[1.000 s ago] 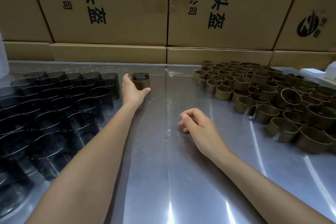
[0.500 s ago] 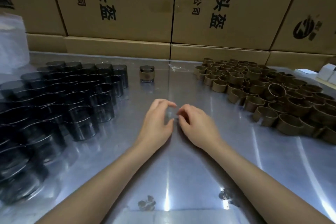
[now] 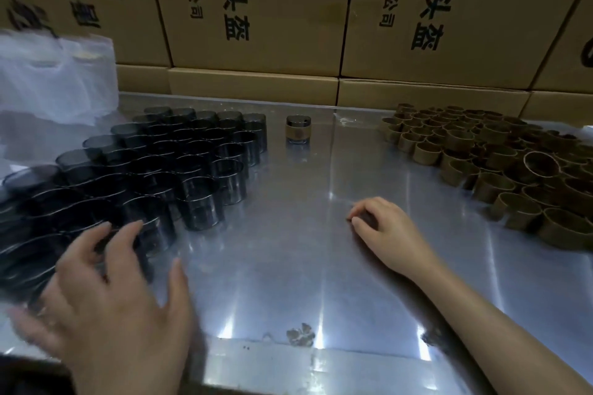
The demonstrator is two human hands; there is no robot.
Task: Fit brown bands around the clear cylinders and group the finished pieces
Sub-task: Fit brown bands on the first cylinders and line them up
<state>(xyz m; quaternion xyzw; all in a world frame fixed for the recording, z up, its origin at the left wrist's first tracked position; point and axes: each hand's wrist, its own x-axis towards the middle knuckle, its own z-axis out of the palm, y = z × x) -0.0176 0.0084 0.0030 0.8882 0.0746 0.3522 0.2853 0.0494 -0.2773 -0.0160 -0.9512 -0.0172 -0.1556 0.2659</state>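
Observation:
Several clear dark-tinted cylinders (image 3: 199,170) stand packed together on the left of the metal table (image 3: 288,250). A heap of brown bands (image 3: 500,163) lies on the right. One finished cylinder with a brown band (image 3: 297,129) stands alone at the back middle. My left hand (image 3: 115,292), blurred, hovers with spread fingers over the nearest cylinders at the lower left and holds nothing. My right hand (image 3: 385,228) rests on the table's middle with loosely curled fingers, empty, left of the bands.
Stacked cardboard boxes (image 3: 256,9) wall off the back of the table. A white plastic bag (image 3: 54,80) sits at the back left. The table's near edge (image 3: 288,372) runs just below my hands.
My left hand left the banded cylinder at the back, came to the middle, then swung left over the near cylinders. My right hand stayed near the table's middle. The view shifted left.

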